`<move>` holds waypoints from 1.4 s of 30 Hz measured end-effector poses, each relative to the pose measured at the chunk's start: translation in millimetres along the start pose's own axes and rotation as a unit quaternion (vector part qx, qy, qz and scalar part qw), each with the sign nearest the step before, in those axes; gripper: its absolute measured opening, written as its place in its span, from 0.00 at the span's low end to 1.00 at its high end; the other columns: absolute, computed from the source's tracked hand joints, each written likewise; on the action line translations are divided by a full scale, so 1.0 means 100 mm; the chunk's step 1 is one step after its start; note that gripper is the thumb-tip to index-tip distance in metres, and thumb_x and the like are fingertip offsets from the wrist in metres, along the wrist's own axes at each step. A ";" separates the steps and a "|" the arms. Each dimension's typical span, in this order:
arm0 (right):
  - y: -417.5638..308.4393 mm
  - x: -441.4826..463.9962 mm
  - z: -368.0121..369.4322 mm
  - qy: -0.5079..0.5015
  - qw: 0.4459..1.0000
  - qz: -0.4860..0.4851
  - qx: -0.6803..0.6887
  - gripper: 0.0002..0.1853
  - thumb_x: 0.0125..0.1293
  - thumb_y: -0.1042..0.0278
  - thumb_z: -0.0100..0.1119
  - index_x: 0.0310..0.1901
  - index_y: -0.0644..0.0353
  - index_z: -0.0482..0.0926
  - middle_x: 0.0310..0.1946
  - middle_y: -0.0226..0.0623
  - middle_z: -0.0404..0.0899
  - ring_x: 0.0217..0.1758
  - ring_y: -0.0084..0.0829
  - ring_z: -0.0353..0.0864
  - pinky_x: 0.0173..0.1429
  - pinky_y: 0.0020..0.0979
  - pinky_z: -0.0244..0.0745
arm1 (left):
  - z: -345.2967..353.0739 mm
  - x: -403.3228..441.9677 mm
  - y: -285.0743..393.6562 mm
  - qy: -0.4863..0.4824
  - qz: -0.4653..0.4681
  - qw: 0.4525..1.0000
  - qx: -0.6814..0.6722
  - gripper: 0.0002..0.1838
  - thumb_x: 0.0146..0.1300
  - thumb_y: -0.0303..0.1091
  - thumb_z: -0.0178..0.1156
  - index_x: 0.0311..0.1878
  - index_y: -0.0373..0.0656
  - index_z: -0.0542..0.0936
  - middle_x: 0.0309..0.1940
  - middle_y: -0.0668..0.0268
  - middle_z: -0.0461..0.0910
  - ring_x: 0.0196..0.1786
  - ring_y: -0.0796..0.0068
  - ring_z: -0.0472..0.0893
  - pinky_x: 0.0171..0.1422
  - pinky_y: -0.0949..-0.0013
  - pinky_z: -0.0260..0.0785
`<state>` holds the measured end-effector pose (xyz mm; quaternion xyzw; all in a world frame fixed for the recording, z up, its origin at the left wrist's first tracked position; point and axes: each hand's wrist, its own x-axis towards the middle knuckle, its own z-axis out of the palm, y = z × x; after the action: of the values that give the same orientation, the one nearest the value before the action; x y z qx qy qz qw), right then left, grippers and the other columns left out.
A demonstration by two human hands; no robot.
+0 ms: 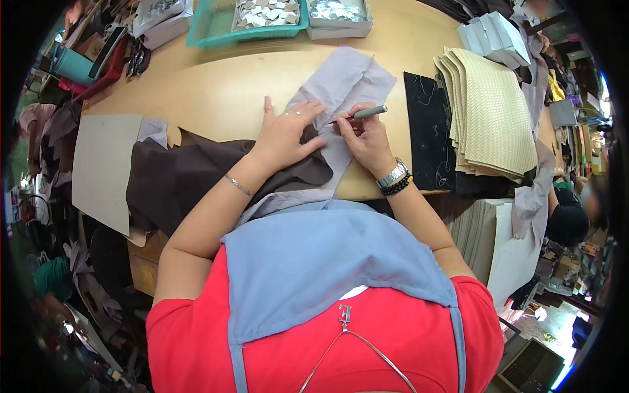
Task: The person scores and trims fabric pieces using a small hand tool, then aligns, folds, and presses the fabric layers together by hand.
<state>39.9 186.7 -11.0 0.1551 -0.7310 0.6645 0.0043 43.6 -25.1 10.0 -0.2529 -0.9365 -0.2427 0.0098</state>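
Observation:
My right hand is closed around a grey pen, its tip pointing left over the light grey-purple fabric. Just to the left, my left hand lies with its fingers spread, pressing on the fabric and the edge of a dark brown piece of material. That dark piece stretches left along the front edge of the table. The grey-purple fabric runs from beyond my hands down between them toward the blue apron. What the pen tip touches is too small to tell.
A stack of cream textured sheets and black material lie at the right. A green basket and white boxes stand at the back. Pale board lies at the left. A person in a dark cap is at the far right.

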 end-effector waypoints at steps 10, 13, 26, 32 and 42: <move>-0.06 -0.02 0.02 -0.017 0.997 -0.058 -0.046 0.08 0.67 0.77 0.63 0.44 0.63 0.75 0.39 0.34 0.83 0.40 0.25 0.87 0.43 0.26 0.83 | -0.03 -0.05 0.04 -0.012 -0.031 0.998 0.061 0.45 0.50 0.65 0.69 0.70 0.57 0.68 0.71 0.75 0.69 0.74 0.70 0.67 0.68 0.15 0.36; -0.09 -0.02 0.02 -0.019 0.997 -0.052 -0.060 0.08 0.67 0.77 0.63 0.44 0.63 0.75 0.37 0.36 0.83 0.39 0.26 0.88 0.42 0.27 0.83 | -0.01 -0.06 0.03 -0.006 -0.028 0.998 0.055 0.44 0.50 0.65 0.69 0.69 0.56 0.70 0.71 0.75 0.69 0.74 0.69 0.67 0.68 0.15 0.36; -0.08 -0.02 0.01 -0.026 0.995 -0.052 -0.079 0.10 0.66 0.77 0.63 0.45 0.62 0.72 0.35 0.37 0.85 0.36 0.24 0.87 0.40 0.26 0.82 | 0.00 -0.07 0.02 0.017 -0.015 1.000 0.010 0.36 0.49 0.60 0.72 0.60 0.55 0.76 0.68 0.72 0.72 0.73 0.66 0.69 0.69 0.17 0.36; -0.04 -0.02 0.01 -0.014 0.994 -0.078 -0.081 0.10 0.66 0.77 0.63 0.46 0.63 0.72 0.37 0.36 0.84 0.36 0.24 0.87 0.39 0.25 0.82 | -0.01 -0.07 0.03 0.024 -0.017 1.000 -0.012 0.27 0.50 0.57 0.73 0.47 0.53 0.76 0.65 0.72 0.75 0.72 0.65 0.69 0.69 0.17 0.38; -0.01 -0.02 0.01 -0.024 0.997 -0.059 -0.050 0.09 0.66 0.76 0.63 0.45 0.63 0.73 0.35 0.35 0.84 0.37 0.23 0.87 0.39 0.25 0.83 | -0.02 -0.06 0.05 0.012 -0.023 1.000 0.011 0.27 0.50 0.57 0.73 0.46 0.52 0.77 0.65 0.73 0.75 0.72 0.68 0.69 0.68 0.17 0.39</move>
<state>42.7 185.9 -10.5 0.2129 -0.7526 0.6222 0.0337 51.6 -25.3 13.6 -0.2278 -0.9446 -0.2356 0.0182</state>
